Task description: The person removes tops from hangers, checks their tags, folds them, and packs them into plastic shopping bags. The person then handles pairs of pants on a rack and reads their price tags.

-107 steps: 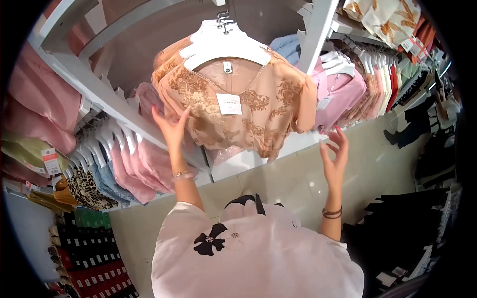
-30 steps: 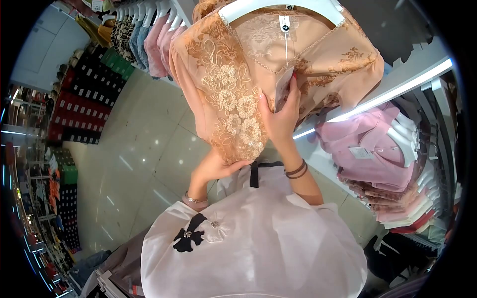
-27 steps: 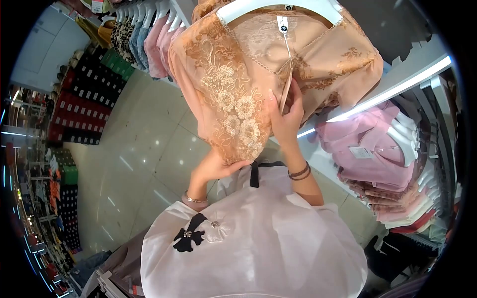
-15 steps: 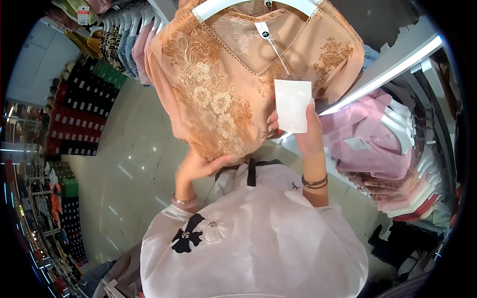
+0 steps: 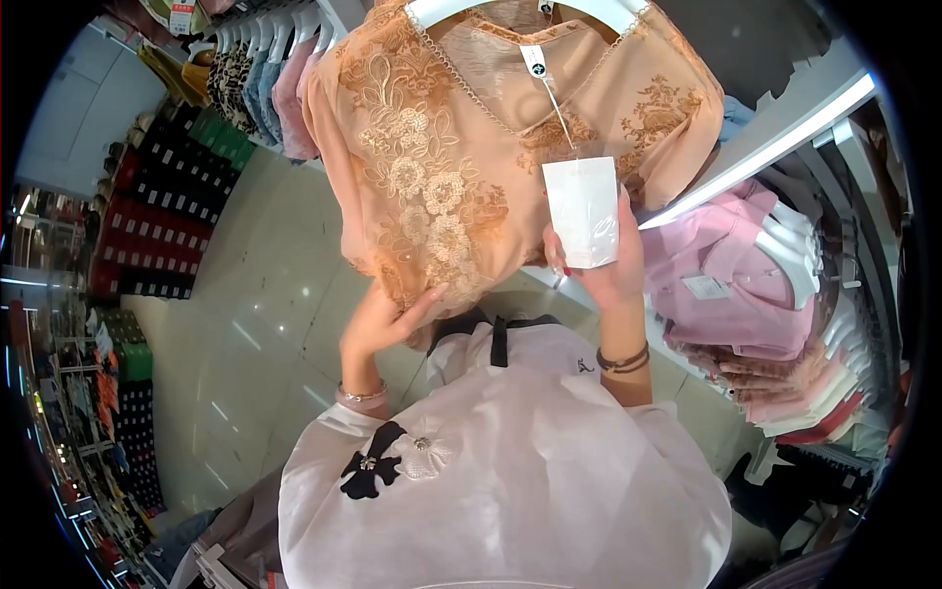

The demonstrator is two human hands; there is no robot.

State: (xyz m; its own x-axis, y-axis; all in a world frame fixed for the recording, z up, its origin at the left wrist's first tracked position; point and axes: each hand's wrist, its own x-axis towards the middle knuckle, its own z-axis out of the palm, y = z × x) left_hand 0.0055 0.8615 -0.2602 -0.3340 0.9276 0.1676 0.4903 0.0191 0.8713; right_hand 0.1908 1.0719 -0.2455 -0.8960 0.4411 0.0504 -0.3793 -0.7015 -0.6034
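Observation:
An orange-tan blouse [image 5: 471,167] with lace flowers and a V-neck hangs on a white hanger [image 5: 530,12] at the top centre. My left hand [image 5: 381,322] grips the blouse's lower hem, with the thumb on top of the lace and the other fingers hidden behind the cloth. A blank white tag [image 5: 581,214] hangs by a string from the neck label [image 5: 533,61]. Around the tag's right and lower edges my right hand [image 5: 613,265] is closed, in front of the blouse's right half.
Pink tops [image 5: 731,275] on hangers stand at the right, beside a lit white shelf edge [image 5: 760,147]. Stacked boxes [image 5: 157,221] are at the left, below a rail of hanging clothes [image 5: 265,93]. Tiled floor [image 5: 265,285] lies between.
The blouse was hanging farther off, with both my hands apart from it. My left hand has since taken its hem. My right hand has taken the tag and turned its blank side up.

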